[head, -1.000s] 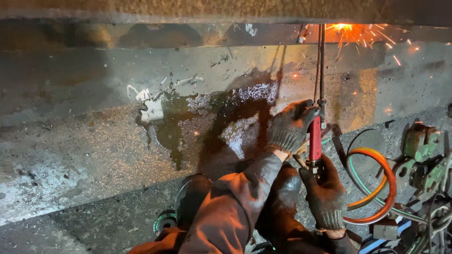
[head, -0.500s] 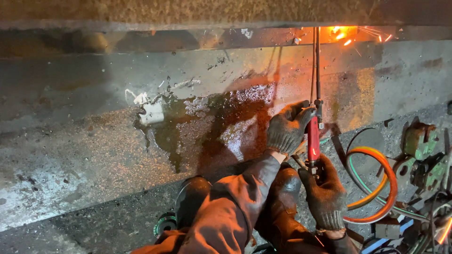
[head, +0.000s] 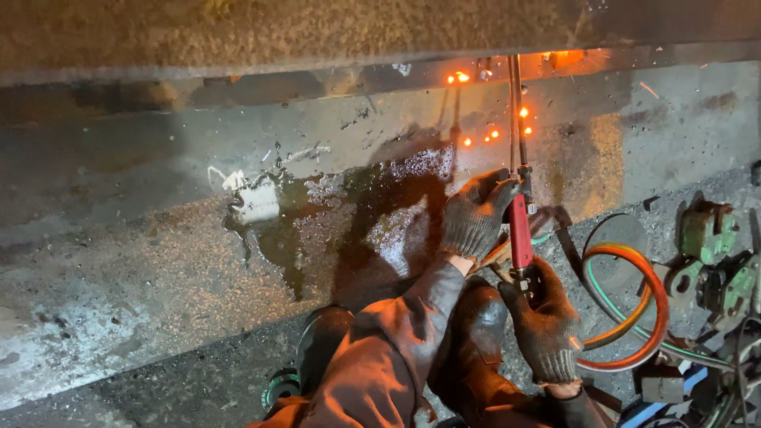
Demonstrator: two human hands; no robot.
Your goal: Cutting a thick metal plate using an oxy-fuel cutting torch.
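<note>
I hold a cutting torch [head: 519,230] with a red handle and a long thin metal tube that reaches up to the far edge of a big steel slab [head: 158,261]. My gloved left hand [head: 476,214] grips the torch near the top of the red handle. My gloved right hand [head: 545,321] grips its lower end, where the hoses join. Orange sparks [head: 491,133] glow around the tube's tip, at a dark gap [head: 317,83] under a rusty upper plate [head: 277,32]. My sleeves and knees show below.
Orange and green hoses [head: 634,309] coil on the ground at the right. Green metal fittings [head: 713,261] lie at the far right. A wet dark patch [head: 357,222] and a white chalk mark [head: 254,198] sit on the slab. A green round part [head: 279,387] lies by my knee.
The bright flare at the tip has faded to a few scattered glowing sparks. My hands and the torch have stayed almost in the same place.
</note>
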